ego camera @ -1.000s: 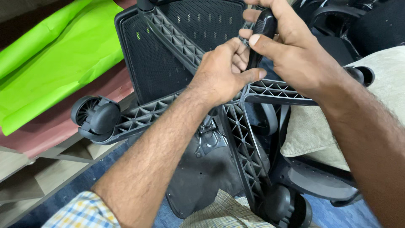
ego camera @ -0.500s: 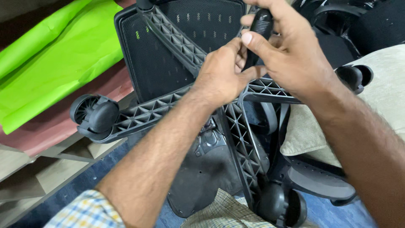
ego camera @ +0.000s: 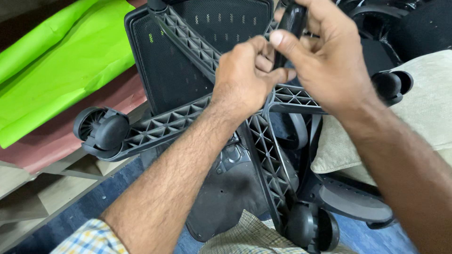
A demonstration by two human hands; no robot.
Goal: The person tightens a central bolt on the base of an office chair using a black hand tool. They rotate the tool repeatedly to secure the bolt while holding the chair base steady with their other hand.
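An office chair lies tipped over with its black star base (ego camera: 270,150) facing me. My left hand (ego camera: 242,77) is closed over the hub where the ribbed legs meet. Just above it, my right hand (ego camera: 325,61) grips a black caster wheel (ego camera: 292,21) at the end of one leg, thumb pressed on its side. Other casters sit on the leg ends at the left (ego camera: 99,129), bottom (ego camera: 310,228) and right (ego camera: 391,84). The black mesh backrest (ego camera: 179,70) lies behind the base.
Bright green sheet material (ego camera: 61,61) lies at the upper left over a reddish-brown surface (ego camera: 52,141). Wooden boards (ego camera: 42,193) sit at the lower left. A beige cushion (ego camera: 423,113) is at the right, with more black chair parts (ego camera: 414,23) at the upper right.
The base has shifted slightly left and up in view. My right hand has lifted the caster a little higher and turned it, while my left hand stays on the hub.
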